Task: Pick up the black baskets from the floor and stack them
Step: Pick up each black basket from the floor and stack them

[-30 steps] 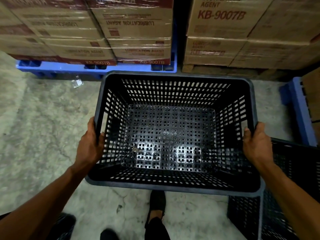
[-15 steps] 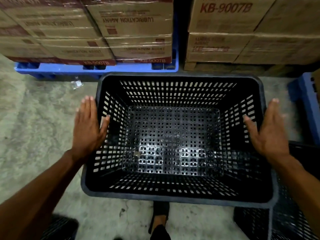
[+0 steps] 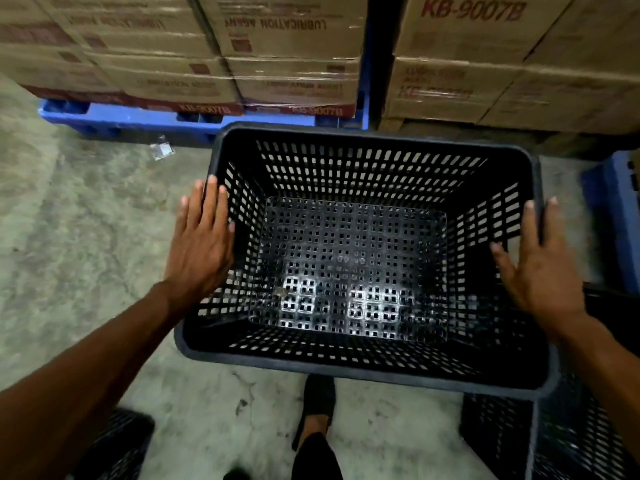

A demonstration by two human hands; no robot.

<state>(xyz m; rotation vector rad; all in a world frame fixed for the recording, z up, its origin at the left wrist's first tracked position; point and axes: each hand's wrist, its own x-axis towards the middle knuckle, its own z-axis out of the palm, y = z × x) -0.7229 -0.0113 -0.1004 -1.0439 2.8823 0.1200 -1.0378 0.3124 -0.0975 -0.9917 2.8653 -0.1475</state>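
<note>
A stained concrete floor [image 3: 79, 244] fills the lower left of the view, with shrink-wrapped cardboard cartons [image 3: 284, 46] stacked on a blue plastic pallet [image 3: 145, 117] from 10 to 12 o'clock. More cartons [image 3: 485, 74] printed "KB-9007B" rise at 1 o'clock, and the corner of a second blue pallet [image 3: 613, 216] shows at 3 o'clock. A small scrap of clear wrapper [image 3: 161, 151] lies on the floor near the first pallet.

The black slotted basket [image 3: 360, 370] sits at the centre of the view, open side up and empty, its perforated bottom catching glare. Whether it rests on something below cannot be told. Another black basket [image 3: 571, 438] stands at 5 o'clock, partly under the centre basket's near right corner, and part of a third [image 3: 117, 441] shows at 7 o'clock.

The left hand [image 3: 199, 244] is flat and spread, fingers straight, over the basket's left rim at 9 o'clock, gripping nothing. The right hand [image 3: 540, 268] is likewise spread flat over the right rim at 3 o'clock, holding nothing. A dark shoe [image 3: 318, 400] points forward at 6 o'clock, just below the basket's near edge.
</note>
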